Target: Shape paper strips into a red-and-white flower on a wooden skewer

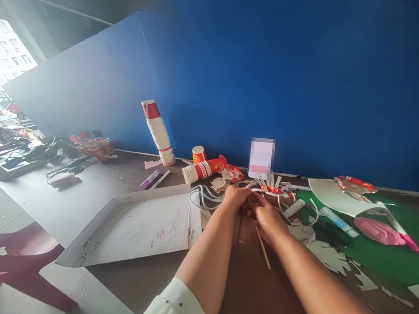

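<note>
Near the middle of the table, my left hand point(238, 197) and my right hand point(266, 214) come together with fingers closed. A thin wooden stick point(263, 248) runs from between them, its lower end sticking out toward me under the right palm. Its upper end is hidden by my fingers. Just beyond the hands lies a red and white cut paper cup piece point(270, 189) with strips fanned out. Pale cord loops point(206, 198) lie left of my left hand. A white glue stick point(295, 208) is close to my right hand.
A shallow cardboard box lid point(141, 224) lies left. Behind stand a tall leaning cup stack point(159, 133) and a toppled cup stack point(204, 169). A purple marker point(150, 179) is nearby. Right are paper scraps point(329, 258), a pink balloon point(379, 231) and a curved white sheet point(338, 197).
</note>
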Demonstrator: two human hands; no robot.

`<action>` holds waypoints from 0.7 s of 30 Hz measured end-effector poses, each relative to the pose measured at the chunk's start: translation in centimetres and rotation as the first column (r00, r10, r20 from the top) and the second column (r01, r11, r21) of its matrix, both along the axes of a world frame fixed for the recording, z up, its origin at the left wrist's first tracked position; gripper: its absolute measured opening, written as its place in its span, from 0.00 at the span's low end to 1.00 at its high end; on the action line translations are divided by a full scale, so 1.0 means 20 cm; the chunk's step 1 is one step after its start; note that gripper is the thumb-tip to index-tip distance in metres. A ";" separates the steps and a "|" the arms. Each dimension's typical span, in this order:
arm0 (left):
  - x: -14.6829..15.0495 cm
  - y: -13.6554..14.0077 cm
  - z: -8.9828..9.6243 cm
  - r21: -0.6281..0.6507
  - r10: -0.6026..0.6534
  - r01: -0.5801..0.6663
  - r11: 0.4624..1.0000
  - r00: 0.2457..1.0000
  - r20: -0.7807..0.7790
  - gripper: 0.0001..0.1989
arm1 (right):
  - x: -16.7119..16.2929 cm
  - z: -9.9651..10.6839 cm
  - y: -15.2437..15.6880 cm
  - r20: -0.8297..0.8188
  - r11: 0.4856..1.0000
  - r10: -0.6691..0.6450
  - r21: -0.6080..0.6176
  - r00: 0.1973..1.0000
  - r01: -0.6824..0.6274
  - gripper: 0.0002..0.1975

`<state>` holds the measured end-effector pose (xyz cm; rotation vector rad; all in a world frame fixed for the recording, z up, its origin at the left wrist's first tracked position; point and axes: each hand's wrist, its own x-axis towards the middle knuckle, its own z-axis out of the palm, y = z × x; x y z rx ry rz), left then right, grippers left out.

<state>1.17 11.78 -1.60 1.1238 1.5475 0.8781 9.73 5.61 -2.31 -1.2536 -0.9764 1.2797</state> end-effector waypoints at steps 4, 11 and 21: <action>0.00 0.00 -0.01 0.040 -0.044 0.041 0.998 0.997 0.062 0.11 | 0.01 0.00 0.01 -0.144 0.996 0.001 -0.091 0.990 -0.014 0.27; -0.08 0.01 -0.02 0.027 -0.149 0.150 0.988 0.916 0.373 0.10 | 0.02 0.02 0.00 -0.145 0.996 0.019 -0.087 0.989 -0.032 0.27; -0.12 0.01 -0.02 0.025 -0.208 0.225 0.974 0.842 0.498 0.07 | 0.03 0.01 0.00 -0.092 0.998 0.004 -0.070 0.996 -0.010 0.28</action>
